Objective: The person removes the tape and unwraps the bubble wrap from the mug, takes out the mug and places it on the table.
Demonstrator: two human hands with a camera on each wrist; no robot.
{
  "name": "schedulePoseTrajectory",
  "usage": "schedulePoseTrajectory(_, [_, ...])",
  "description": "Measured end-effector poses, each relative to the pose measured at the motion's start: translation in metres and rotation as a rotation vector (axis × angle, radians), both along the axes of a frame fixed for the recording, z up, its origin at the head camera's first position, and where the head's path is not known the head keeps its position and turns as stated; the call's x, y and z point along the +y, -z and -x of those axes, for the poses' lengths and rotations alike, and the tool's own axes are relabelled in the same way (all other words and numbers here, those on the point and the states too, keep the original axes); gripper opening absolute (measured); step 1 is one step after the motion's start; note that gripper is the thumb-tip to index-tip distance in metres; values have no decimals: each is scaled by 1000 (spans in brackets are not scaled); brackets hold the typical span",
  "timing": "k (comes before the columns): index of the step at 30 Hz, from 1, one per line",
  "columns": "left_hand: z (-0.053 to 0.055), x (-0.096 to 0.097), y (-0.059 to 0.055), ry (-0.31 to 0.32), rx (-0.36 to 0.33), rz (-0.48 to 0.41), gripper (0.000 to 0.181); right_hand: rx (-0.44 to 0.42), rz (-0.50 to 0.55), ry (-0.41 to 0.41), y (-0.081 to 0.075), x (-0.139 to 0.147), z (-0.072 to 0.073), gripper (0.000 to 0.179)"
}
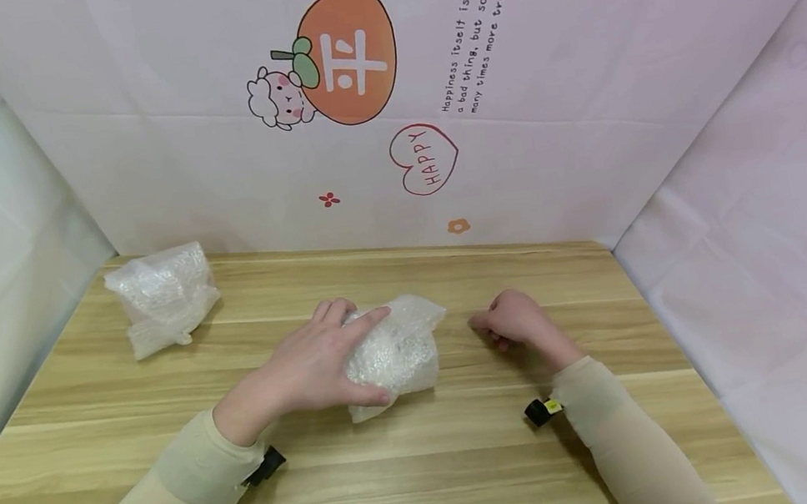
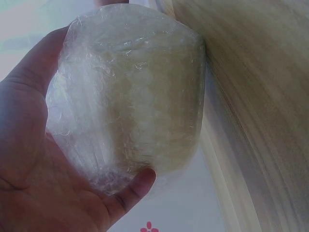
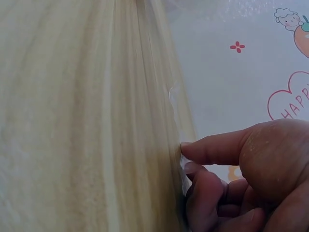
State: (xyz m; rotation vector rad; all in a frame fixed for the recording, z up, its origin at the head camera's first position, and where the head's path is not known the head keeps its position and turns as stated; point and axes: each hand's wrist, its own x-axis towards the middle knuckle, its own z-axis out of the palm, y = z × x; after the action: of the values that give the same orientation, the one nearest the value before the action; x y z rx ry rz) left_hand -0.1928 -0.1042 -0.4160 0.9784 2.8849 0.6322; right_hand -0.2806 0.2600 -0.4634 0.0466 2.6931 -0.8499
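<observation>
Bundle (image 1: pixel 397 358), crinkled, glossy, translucent, has left fingers (image 1: pixel 368 322) clamped on it; right fingers (image 3: pixel 217 147) pinch clear film (image 3: pixel 175 113).

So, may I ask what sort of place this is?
Probably a tabletop work booth: printed white sheets on three sides, a wood-grain table between them, and two bubble-wrapped bundles.

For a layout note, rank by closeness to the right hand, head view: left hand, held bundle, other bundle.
1. Held bundle, left of the right hand.
2. Left hand, on that bundle's left.
3. Other bundle, at the back left.
</observation>
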Motion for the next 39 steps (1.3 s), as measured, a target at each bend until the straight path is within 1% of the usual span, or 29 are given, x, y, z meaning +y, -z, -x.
schedulePoseTrajectory(4, [0, -1, 0, 1, -2, -3, 117, -3, -26, 4, -2, 1, 1, 49])
schedulePoseTrajectory(10, [-1, -1, 0, 2, 1, -5, 117, 20, -80, -13, -6, 2, 2, 59])
schedulePoseTrajectory(14, [-1, -1, 0, -1, -3, -2, 116, 32, -108, -23, -7, 2, 2, 60])
schedulePoseTrajectory(17, [-1, 0, 0, -4, -5, -2, 116, 45, -121, -41, -9, 2, 2, 60])
schedulePoseTrajectory(23, [0, 0, 0, 3, 4, -5, 116, 64, -111, -52, -11, 1, 0, 57])
schedulePoseTrajectory(26, [0, 0, -1, 7, 8, -3, 116, 84, -101, -54, -12, -1, -3, 52])
schedulePoseTrajectory(28, [0, 1, -1, 8, 9, -1, 116, 111, -94, -73, -14, -4, -5, 46])
schedulePoseTrajectory(30, [0, 0, -1, 8, 10, -2, 116, 147, -74, -101, -14, -8, -7, 40])
schedulePoseTrajectory(32, [1, 0, -1, 8, 6, -6, 117, 189, -38, -147, -14, -14, -9, 32])
schedulePoseTrajectory(35, [1, 0, -1, 4, -5, -15, 117, 219, 70, -231, -16, -23, -13, 22])
schedulePoseTrajectory(37, [1, -1, -1, 1, -15, -22, 118, 205, 162, -288, -20, -28, -16, 19])
schedulePoseTrajectory(39, [2, -1, -1, -1, -21, -27, 119, 170, 255, -334, -22, -30, -20, 18])
